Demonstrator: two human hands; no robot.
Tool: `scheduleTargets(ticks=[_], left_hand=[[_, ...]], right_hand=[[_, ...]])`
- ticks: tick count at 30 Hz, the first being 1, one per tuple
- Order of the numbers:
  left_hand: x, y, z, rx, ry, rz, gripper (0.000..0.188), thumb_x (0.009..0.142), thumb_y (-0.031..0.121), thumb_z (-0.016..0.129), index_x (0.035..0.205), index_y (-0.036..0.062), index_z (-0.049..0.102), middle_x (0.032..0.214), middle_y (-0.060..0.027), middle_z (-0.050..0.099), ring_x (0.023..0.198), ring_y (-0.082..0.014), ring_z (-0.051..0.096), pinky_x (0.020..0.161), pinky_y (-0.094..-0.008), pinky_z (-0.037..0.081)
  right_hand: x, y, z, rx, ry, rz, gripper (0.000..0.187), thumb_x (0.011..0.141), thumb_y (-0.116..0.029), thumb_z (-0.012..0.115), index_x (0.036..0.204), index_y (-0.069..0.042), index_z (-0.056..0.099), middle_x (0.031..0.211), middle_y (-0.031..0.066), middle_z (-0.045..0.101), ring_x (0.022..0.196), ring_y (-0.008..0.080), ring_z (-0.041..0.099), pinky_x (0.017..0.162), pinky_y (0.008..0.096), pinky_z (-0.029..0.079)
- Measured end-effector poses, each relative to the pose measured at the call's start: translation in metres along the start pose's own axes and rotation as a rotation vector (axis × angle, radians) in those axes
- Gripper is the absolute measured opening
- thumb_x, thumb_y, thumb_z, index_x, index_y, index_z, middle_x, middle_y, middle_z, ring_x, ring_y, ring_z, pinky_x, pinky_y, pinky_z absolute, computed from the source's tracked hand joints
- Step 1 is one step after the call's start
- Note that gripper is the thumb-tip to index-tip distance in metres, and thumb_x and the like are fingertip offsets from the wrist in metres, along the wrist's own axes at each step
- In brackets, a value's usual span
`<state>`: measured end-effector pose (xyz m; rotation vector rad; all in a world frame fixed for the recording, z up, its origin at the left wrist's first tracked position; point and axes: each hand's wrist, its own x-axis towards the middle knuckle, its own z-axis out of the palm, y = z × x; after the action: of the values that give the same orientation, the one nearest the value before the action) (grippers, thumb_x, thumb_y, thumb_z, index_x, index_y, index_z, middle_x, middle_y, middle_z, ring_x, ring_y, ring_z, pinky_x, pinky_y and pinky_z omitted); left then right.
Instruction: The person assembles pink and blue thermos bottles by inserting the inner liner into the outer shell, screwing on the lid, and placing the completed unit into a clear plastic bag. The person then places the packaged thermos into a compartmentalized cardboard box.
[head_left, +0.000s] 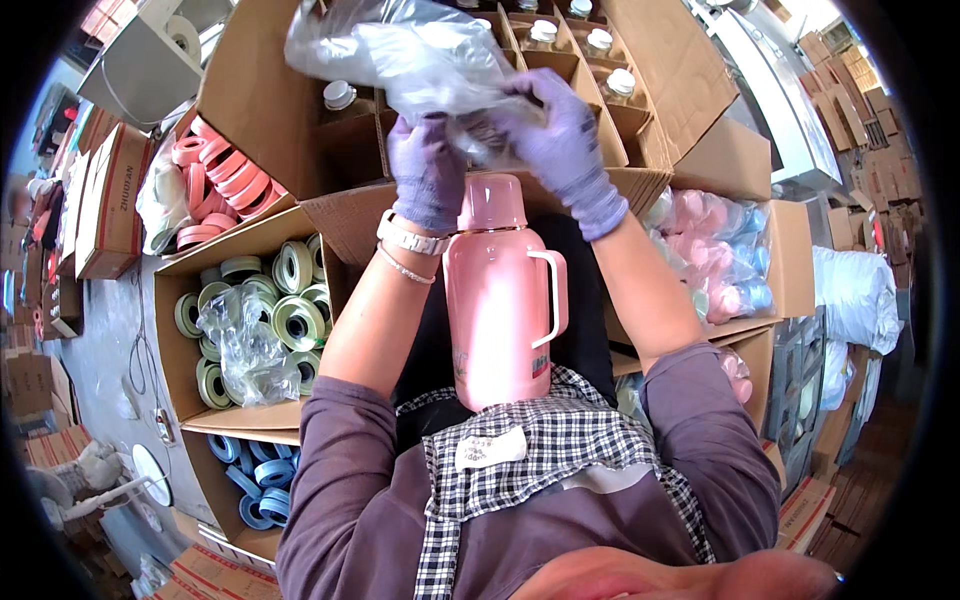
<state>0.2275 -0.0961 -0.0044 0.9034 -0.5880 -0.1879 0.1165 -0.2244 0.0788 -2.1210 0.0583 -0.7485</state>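
Observation:
My left hand (428, 172) and my right hand (562, 145), both in purple knit gloves, are closed on a clear plastic bag (425, 65). The bag is loose and partly blurred, spread above the near side of a large open carton. What it contains, if anything, I cannot make out. Below my hands a pink thermos flask (500, 315) with a matching pink cup lid and a side handle stands between my forearms, resting against my checkered apron (545, 440). Neither hand grips the flask.
The large divided carton (690, 85) holds several white-capped bottles (541, 36). Left are boxes of green rings (297, 322), pink rings (240, 180) and blue rings (265, 505). At right, a carton holds bagged pink and blue parts (705, 250). Stacked cartons (885, 170) stand farther right.

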Motion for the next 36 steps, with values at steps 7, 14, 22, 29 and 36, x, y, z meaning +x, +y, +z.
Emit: scheduleTargets(ticks=[7,14,22,29,36], left_hand=[[0.004,0.021,-0.057,1.054,0.351,0.129,0.023,0.069,-0.005,0.067,0.090,0.0030,0.067,0.089,-0.0039,0.068,0.084,-0.0127,0.064,0.074,-0.0247,0.050],[-0.042,0.027,-0.062,-0.425,0.442,-0.478,0.019,0.086,0.000,0.060,0.102,0.0076,0.067,0.093,-0.0043,0.069,0.092,-0.0195,0.067,0.081,-0.0336,0.056],[-0.107,0.028,-0.043,0.633,-0.106,-0.071,0.018,0.088,0.014,0.071,0.093,-0.0016,0.064,0.078,-0.0136,0.068,0.071,-0.0136,0.059,0.066,-0.0330,0.049],[-0.170,0.053,-0.021,0.367,0.080,-0.127,0.027,0.094,0.016,0.071,0.110,0.0000,0.056,0.103,-0.0027,0.062,0.095,-0.0090,0.055,0.086,-0.0239,0.046],[-0.190,0.110,-0.024,0.832,-0.259,0.479,0.021,0.082,0.003,0.066,0.097,0.0049,0.052,0.086,-0.0102,0.057,0.075,-0.0250,0.055,0.068,-0.0346,0.046]], right_hand=[[-0.024,0.055,-0.039,1.449,0.045,0.364,0.015,0.101,-0.004,0.054,0.114,-0.005,0.063,0.108,0.0030,0.066,0.103,0.0143,0.065,0.091,0.0299,0.051],[-0.081,0.073,-0.022,-0.084,-0.304,0.039,0.015,0.097,-0.017,0.063,0.102,-0.003,0.060,0.076,0.0023,0.058,0.073,0.0098,0.055,0.067,0.0292,0.047],[-0.169,0.024,-0.026,0.856,-0.017,0.321,0.018,0.098,-0.022,0.066,0.100,-0.005,0.060,0.092,-0.0022,0.056,0.086,0.0075,0.052,0.080,0.0242,0.044],[-0.206,-0.028,-0.046,0.341,-0.266,0.316,0.009,0.088,-0.006,0.064,0.093,0.000,0.059,0.081,0.0005,0.054,0.077,0.0089,0.048,0.071,0.0260,0.044],[-0.223,-0.058,-0.069,0.149,-0.536,-0.139,0.012,0.080,-0.013,0.066,0.091,-0.007,0.064,0.086,0.0120,0.061,0.081,0.0304,0.061,0.076,0.0381,0.049]])
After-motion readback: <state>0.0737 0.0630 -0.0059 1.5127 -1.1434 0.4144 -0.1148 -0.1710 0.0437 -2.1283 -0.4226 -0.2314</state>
